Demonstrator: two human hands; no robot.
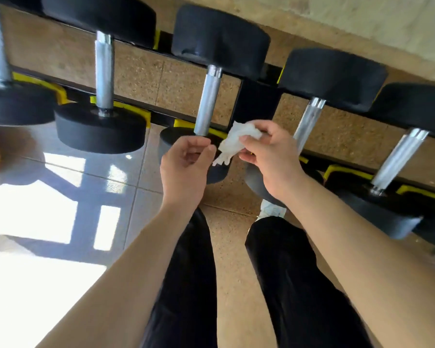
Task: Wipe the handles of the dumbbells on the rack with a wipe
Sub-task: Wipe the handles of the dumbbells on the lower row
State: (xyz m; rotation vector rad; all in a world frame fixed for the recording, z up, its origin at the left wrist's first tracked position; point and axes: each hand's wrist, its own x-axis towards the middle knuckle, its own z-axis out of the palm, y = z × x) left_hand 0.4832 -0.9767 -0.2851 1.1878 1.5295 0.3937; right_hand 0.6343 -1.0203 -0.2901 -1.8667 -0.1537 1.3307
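Head camera: left grip (186,163), fingers curled, meets the lower tip of the crumpled white wipe (234,140); whether it pinches, I cannot tell. Just beyond the left grip stands a dumbbell handle (209,101) on the rack (256,101). Right grip (268,153) clamps the wipe's upper part.

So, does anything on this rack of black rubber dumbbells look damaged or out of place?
Mostly no: the black rubber dumbbells sit straight in the yellow-lined black rack. Only the far head of the middle dumbbell shows a pale scuff, perhaps a chip, near its rim.
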